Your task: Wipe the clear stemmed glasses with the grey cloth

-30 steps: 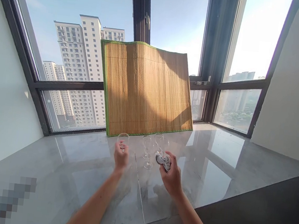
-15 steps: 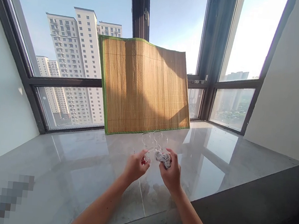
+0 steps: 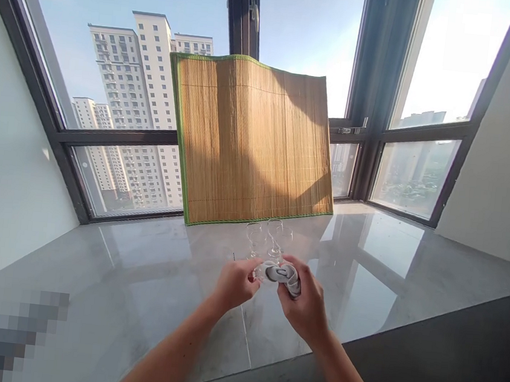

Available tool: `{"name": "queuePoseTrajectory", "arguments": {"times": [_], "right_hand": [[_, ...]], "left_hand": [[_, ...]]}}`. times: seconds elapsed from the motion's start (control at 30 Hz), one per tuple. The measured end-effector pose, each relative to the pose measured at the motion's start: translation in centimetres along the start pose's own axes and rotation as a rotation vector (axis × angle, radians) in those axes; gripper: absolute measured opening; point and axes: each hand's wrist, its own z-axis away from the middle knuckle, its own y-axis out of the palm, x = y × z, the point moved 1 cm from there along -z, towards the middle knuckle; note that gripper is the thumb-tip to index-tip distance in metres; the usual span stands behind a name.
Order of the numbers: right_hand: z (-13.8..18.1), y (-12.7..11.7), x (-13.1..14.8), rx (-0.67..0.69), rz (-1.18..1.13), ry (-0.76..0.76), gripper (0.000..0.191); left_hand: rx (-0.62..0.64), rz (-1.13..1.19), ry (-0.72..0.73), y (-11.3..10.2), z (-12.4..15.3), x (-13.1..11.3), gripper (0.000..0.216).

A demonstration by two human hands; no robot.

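My left hand (image 3: pixel 236 285) is closed around a clear glass (image 3: pixel 259 272), most of which hides behind the fingers and the cloth. A bunched grey-white cloth (image 3: pixel 289 277) is gripped in my right hand (image 3: pixel 309 303). One end of the cloth reaches left and meets the glass; I cannot tell how far it goes inside. Just beyond both hands, several clear stemmed glasses (image 3: pixel 275 246) stand close together on the glossy grey sill (image 3: pixel 173 279).
Behind the glasses a bamboo mat (image 3: pixel 259 149) with green edging leans against the dark window frame (image 3: pixel 119 135). White walls (image 3: pixel 509 151) flank the sill. Its front edge (image 3: pixel 377 325) runs diagonally at the lower right. A blurred patch (image 3: pixel 2 341) covers the lower left corner.
The cloth has moved left relative to my left hand and now overlaps the glass. My right hand has turned a little. The view has shifted slightly.
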Motion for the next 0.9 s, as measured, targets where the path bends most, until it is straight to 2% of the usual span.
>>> {"name": "queuePoseTrajectory", "arguments": {"times": [0.13,0.23,0.4,0.5,0.6,0.67,0.77,0.83,0.9], "right_hand": [[-0.5,-1.1,-1.6,-0.038,0.125,0.03,0.054],[-1.0,-2.1,-2.8,-0.02,0.195,0.073,0.057],[-1.2,-2.8,-2.8,0.141,0.199,0.067,0.06],[-0.9,-2.2,-1.9,0.277,0.123,0.033,0.063],[-0.7,-1.6,-1.2,0.334,-0.035,0.095,0.066],[-0.8,-1.5,-1.0,0.281,-0.199,0.19,0.063],[-0.8,-1.3,-1.3,0.056,-0.399,0.372,0.056],[-0.7,-1.1,-1.7,-0.119,-0.399,0.476,0.052],[-0.3,-0.5,-2.2,-0.216,-0.322,0.527,0.049]], "left_hand": [[0.087,-0.057,0.144,0.6,0.2,-0.2,0.042],[0.056,-0.068,0.165,0.8,0.1,0.2,0.043],[0.007,-0.07,0.052,0.6,-0.1,0.4,0.046],[0.077,-0.073,0.033,0.6,-0.1,0.1,0.044],[0.132,-0.024,0.075,0.7,0.0,-0.1,0.038],[0.109,0.011,0.103,0.8,0.0,-0.2,0.029],[0.024,0.055,0.106,0.8,-0.1,-0.2,0.009],[-0.037,0.112,0.084,0.9,-0.1,-0.2,0.007],[-0.06,0.227,0.04,1.0,-0.2,-0.2,0.014]]}}
